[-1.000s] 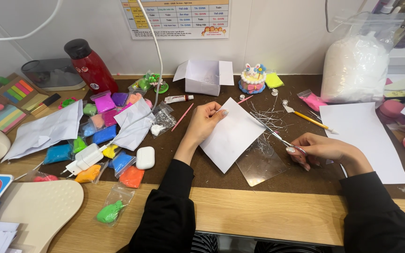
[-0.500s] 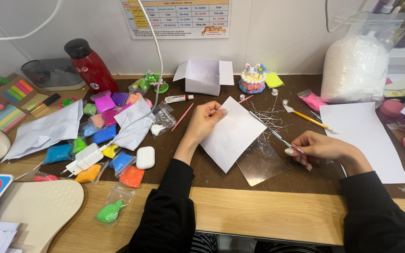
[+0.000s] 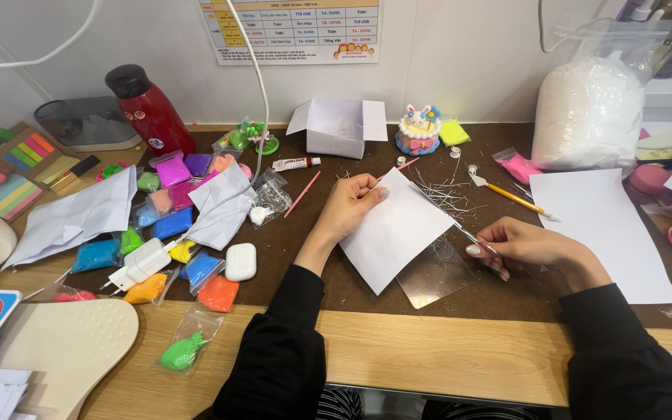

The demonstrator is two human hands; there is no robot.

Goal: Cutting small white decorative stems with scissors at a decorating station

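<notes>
My left hand (image 3: 349, 208) pinches the upper left edge of a white sheet of paper (image 3: 398, 233) and holds it tilted on the brown mat. My right hand (image 3: 521, 246) grips a thin pink-handled tool (image 3: 460, 227) whose metal tip runs along the paper's right edge. Beneath the paper's lower right corner lies a clear plastic sheet (image 3: 435, 274). Thin pale strands (image 3: 445, 194) are scattered on the mat just beyond the paper.
Bags of coloured clay (image 3: 173, 233), a white earbud case (image 3: 240, 262) and crumpled paper (image 3: 79, 214) fill the left. A red bottle (image 3: 145, 113), white box (image 3: 340, 128), small cake figure (image 3: 418, 131), big bag of white filling (image 3: 589, 109), brush (image 3: 511, 196) and a second white sheet (image 3: 600, 225) lie behind and to the right.
My right hand has edged slightly up and left with the tool along the paper's edge. My left hand and the paper have stayed put.
</notes>
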